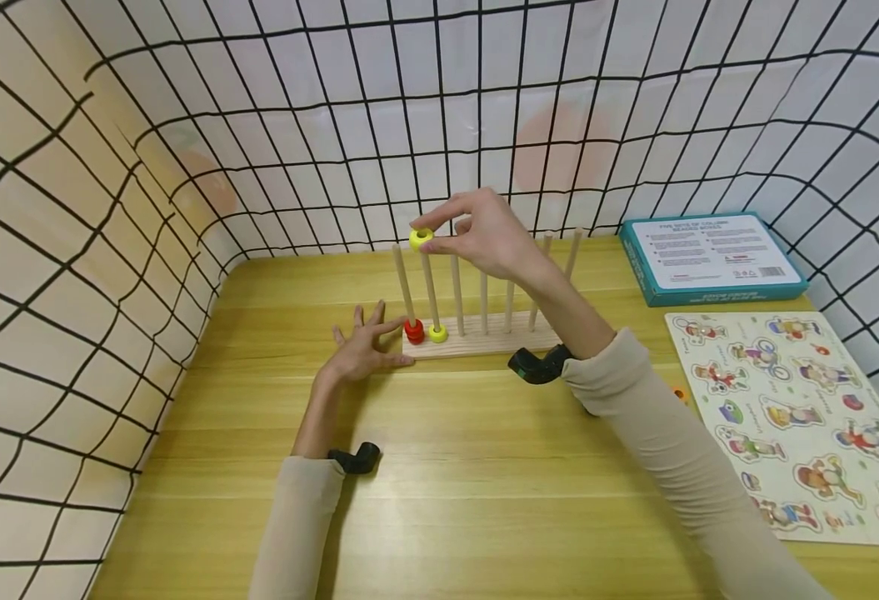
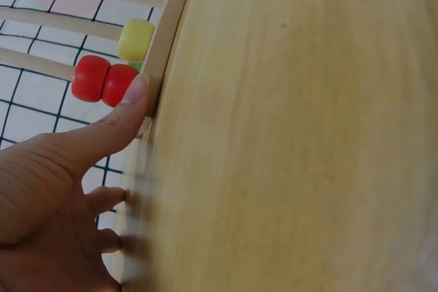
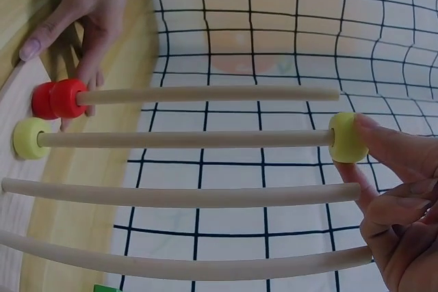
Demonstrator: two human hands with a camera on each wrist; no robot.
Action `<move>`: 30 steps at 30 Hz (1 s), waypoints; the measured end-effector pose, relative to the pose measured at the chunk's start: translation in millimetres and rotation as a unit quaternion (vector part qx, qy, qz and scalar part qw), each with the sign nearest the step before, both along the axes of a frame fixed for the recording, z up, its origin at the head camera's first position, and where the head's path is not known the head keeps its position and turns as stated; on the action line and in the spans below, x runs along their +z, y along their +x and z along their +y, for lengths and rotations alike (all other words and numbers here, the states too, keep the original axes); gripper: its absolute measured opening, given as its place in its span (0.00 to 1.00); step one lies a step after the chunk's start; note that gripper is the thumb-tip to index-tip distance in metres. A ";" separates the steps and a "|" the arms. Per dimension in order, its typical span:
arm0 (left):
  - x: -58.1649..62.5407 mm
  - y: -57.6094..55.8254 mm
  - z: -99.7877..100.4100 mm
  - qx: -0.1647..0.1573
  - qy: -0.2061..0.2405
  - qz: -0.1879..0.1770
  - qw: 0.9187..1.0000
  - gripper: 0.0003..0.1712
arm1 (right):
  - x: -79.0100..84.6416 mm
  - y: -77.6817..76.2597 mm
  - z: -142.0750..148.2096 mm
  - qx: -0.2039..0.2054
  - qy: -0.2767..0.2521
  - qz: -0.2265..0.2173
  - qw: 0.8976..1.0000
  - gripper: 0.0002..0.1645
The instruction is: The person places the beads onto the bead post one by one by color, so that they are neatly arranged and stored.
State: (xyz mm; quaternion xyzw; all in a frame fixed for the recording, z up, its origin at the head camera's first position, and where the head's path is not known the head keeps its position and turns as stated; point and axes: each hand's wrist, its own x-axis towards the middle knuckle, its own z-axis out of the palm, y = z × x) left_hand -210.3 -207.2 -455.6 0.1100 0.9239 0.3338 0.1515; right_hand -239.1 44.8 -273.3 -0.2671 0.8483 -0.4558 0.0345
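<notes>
A wooden base (image 1: 476, 342) with several upright pegs stands at the middle of the table. Two red beads (image 1: 413, 331) sit at the foot of the leftmost peg, and one yellow bead (image 1: 437, 334) sits at the foot of the second peg. My right hand (image 1: 433, 235) pinches another yellow bead (image 1: 420, 239) at the tip of the second peg (image 3: 185, 139); in the right wrist view this bead (image 3: 347, 137) is threaded on the peg's end. My left hand (image 1: 367, 337) lies flat with fingers spread, its thumb (image 2: 102, 128) against the base's left end beside the red beads (image 2: 102, 81).
A teal box (image 1: 712, 258) lies at the back right. In front of it, near the right edge, is a picture puzzle board (image 1: 799, 425). A small orange piece (image 1: 679, 393) lies beside the board. Grid-patterned walls close in the table on the left, back and right.
</notes>
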 end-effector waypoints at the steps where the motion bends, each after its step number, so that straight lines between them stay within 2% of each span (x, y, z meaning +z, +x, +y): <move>1: 0.2 0.0 -0.1 0.000 0.002 0.000 1.000 0.45 | -0.3 -0.3 -0.7 0.002 0.001 0.003 1.000 0.17; 7: 0.8 0.5 0.0 0.001 0.004 -0.001 1.000 0.46 | -1.5 -0.7 -1.8 0.005 0.009 0.010 1.000 0.15; 22: -0.4 -0.9 1.1 -0.002 0.003 0.002 1.000 0.45 | -3.1 5.6 1.8 -0.026 0.042 -0.007 0.999 0.17; 27: -0.4 -1.0 0.8 -0.004 0.001 0.002 1.000 0.45 | -3.1 5.7 10.7 -0.028 0.055 -0.009 0.998 0.18; 30: 0.1 -0.1 0.3 -0.004 0.002 0.002 1.000 0.46 | -1.4 10.0 22.6 -0.034 0.038 0.003 0.999 0.19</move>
